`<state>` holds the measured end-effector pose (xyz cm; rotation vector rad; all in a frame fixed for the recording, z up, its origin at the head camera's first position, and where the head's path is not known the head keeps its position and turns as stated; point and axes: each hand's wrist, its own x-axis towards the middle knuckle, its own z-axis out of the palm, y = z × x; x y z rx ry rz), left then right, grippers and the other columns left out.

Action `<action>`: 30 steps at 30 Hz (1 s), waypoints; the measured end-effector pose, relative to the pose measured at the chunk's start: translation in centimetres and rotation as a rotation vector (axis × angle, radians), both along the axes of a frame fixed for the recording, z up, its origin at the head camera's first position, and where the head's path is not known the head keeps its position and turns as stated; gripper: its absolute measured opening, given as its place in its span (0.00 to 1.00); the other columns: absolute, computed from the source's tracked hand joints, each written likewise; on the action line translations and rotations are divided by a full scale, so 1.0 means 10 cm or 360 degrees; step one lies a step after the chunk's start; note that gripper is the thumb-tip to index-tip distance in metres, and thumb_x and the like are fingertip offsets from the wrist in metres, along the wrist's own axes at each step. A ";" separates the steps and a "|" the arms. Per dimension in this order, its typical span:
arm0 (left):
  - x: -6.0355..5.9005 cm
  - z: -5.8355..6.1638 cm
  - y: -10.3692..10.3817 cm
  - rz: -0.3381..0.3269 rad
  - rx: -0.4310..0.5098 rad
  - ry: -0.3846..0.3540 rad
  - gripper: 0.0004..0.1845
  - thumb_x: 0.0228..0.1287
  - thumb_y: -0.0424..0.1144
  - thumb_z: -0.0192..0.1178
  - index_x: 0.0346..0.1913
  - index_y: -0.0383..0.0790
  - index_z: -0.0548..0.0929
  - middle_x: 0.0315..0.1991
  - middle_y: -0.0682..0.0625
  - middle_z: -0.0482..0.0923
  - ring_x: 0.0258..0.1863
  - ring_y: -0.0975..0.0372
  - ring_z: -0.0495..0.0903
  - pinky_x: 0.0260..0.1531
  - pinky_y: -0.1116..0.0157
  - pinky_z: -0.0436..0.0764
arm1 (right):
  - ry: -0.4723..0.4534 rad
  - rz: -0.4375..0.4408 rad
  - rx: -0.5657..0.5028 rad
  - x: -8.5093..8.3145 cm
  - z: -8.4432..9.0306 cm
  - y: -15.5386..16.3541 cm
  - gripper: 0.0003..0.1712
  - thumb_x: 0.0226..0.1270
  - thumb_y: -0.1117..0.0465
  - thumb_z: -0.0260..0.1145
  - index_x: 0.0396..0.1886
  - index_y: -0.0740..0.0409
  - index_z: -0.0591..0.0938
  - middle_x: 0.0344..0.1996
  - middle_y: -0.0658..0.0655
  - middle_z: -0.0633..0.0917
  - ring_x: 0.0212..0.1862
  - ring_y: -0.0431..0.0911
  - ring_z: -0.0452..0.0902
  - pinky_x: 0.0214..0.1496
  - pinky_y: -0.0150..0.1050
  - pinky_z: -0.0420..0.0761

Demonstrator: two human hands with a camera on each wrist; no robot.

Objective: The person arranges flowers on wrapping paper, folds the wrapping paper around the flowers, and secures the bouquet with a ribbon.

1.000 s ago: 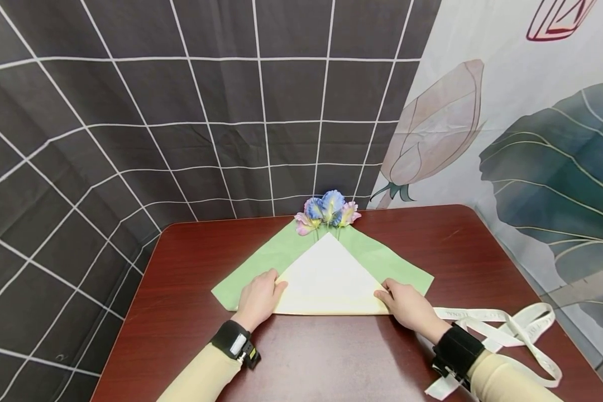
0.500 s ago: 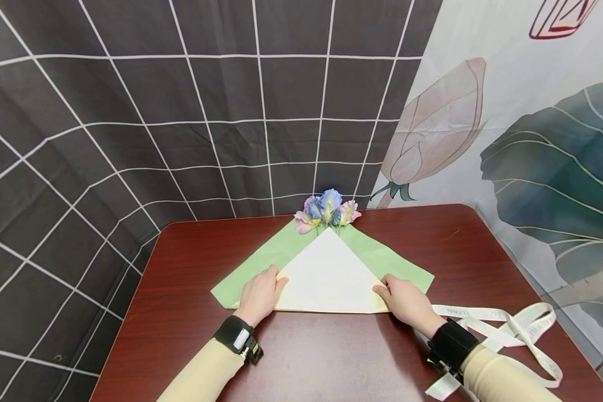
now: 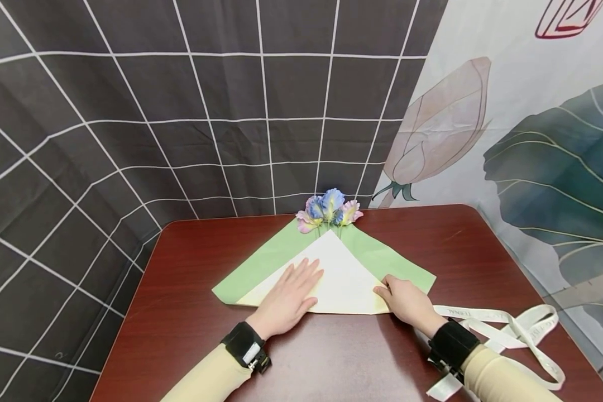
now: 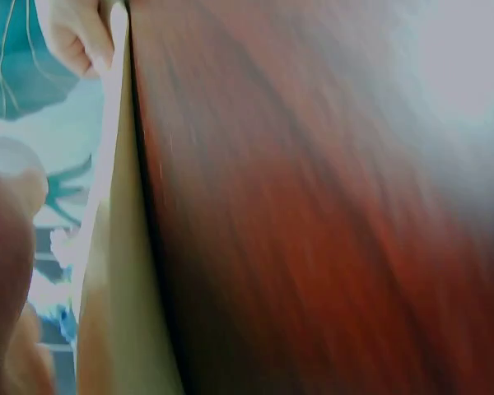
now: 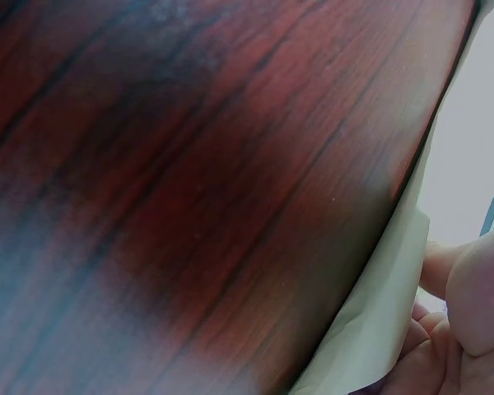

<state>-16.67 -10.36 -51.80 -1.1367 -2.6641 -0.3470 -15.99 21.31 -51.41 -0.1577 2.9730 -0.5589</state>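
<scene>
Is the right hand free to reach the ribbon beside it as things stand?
Probably yes. The ribbon lies on bare table just beside the right hand, with nothing between them, but that hand now grips the folded paper's corner and would have to let go.

Only the left hand [image 3: 290,296] is moved since a second ago. It's no longer parked at the left end of the folded cream paper [image 3: 341,279]; it's now laid flat on top of the cream triangle, fingers spread and stretched toward the far edge of the table [image 3: 191,329]. The left corner of the cream fold, covered back then, is now exposed over the green sheet [image 3: 261,265].
</scene>
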 end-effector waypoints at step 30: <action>0.07 -0.15 0.14 -0.0053 -0.0267 -0.0348 0.26 0.74 0.53 0.40 0.73 0.63 0.57 0.76 0.50 0.44 0.74 0.50 0.46 0.67 0.43 0.52 | 0.0630 0.0282 0.0184 0.12 0.04 -0.17 0.30 0.54 0.53 0.71 0.57 0.56 0.77 0.50 0.61 0.79 0.53 0.60 0.75 0.42 0.58 0.78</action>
